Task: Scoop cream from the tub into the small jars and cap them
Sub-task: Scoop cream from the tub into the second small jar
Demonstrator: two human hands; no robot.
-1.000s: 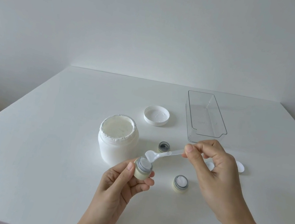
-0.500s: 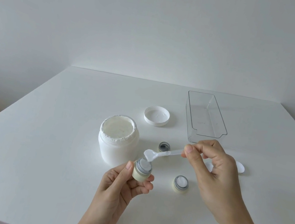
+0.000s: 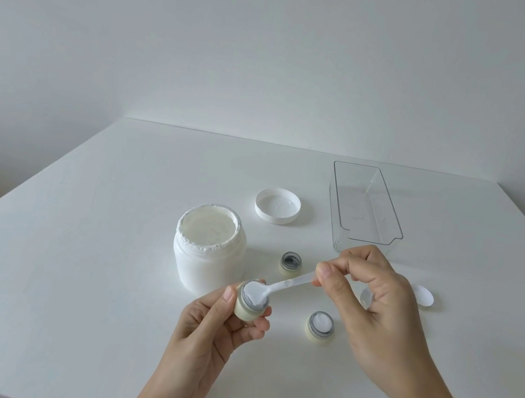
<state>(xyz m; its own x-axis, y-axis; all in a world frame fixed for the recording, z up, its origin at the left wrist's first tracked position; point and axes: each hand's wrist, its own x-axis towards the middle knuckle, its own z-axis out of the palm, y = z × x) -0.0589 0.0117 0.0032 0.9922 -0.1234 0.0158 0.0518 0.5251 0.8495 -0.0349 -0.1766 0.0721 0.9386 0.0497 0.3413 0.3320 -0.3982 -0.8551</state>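
1. Plain white walls back a white bench (image 3: 68, 270) carrying the open tub (image 3: 207, 248), full of cream nearly to the rim, with its lid (image 3: 277, 205) lying behind it and a clear tray (image 3: 367, 209) to the right.
2. Filling is the step in hand: the spoon (image 3: 277, 286) has its bowl pressed into the mouth of the held jar (image 3: 250, 303), which already looks full.
3. Left hand (image 3: 215, 326) cradles that jar just in front of the tub, tilted toward the spoon, thumb and fingers pressed round its side.
4. Right hand (image 3: 375, 308) hovers to the right, its grip pinching the spoon handle between thumb and forefinger.
5. One filled jar (image 3: 320, 326) and one seemingly empty jar (image 3: 290, 262) stand uncapped on the bench.
6. Next likely calls for wiping the spoon clean on the rim, then finding caps; two pale rounded pieces (image 3: 424, 295) beyond the right hand may be these, though I cannot tell.
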